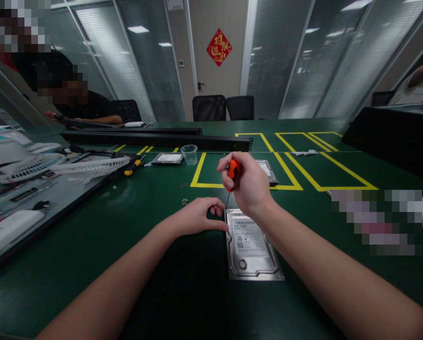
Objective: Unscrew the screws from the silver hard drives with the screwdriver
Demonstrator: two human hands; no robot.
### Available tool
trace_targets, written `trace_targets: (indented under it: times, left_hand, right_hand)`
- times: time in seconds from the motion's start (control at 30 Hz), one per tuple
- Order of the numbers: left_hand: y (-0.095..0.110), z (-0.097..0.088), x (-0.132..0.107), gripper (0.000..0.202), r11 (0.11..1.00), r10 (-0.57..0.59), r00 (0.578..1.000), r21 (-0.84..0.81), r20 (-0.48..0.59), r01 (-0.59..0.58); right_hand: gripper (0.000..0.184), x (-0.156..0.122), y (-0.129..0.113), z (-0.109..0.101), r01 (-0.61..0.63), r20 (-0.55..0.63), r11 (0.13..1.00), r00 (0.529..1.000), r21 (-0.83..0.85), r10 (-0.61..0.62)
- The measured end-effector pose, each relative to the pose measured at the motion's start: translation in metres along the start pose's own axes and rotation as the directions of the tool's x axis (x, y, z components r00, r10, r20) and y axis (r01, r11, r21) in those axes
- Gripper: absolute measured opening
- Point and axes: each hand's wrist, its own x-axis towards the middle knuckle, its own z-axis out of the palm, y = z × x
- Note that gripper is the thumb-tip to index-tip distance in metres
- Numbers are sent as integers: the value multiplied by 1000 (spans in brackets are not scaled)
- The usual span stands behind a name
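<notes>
My right hand (250,184) is closed around the orange and black handle of a screwdriver (234,171). Its thin shaft points down to the top left corner of a silver hard drive (255,259), which lies label up on the green table. Against the drive's left edge rests my left hand (199,216), with thumb and fingers apart and the fingertips close to the screwdriver's tip. The right hand and forearm cover the drive's upper right part. Several tiny screws (185,202) lie just beyond my left hand.
Further back are a second hard drive (267,171), a third one (168,158) and a clear plastic cup (189,155). A yellow and black screwdriver (133,167) lies left, beside a tray (101,182) of white parts. Long black bars (154,139) cross behind. A person (94,106) sits far left.
</notes>
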Motion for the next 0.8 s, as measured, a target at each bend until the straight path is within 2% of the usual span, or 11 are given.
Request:
trace_targets:
  times: [0.17,0.27,0.43,0.53,0.7,0.8]
  left_hand:
    - [-2,1,1,55,1000,10,1000,4,0,-10]
    - [-4,2,1,56,1000,17,1000,3,-7,-17]
    - [-2,2,1,54,1000,9,1000,-11,-1,-9]
    - [-1,2,1,53,1000,9,1000,-11,-5,-9]
    - [-1,1,1,52,1000,9,1000,-2,-2,-9]
    - [1,1,1,51,1000,6,1000,0,-6,-6]
  right_hand:
    - [19,-2,-3,5,-36,-67,998,997,-42,33]
    - [27,-4,-6,8,-60,-77,998,995,-9,59]
    - [27,-1,-1,4,-13,-11,998,1000,54,14]
    - [37,1,3,0,-6,-1,999,1000,43,6]
    - [23,-1,0,4,-10,-42,1000,999,0,10]
    - [27,-3,-4,8,-47,-67,999,997,22,48]
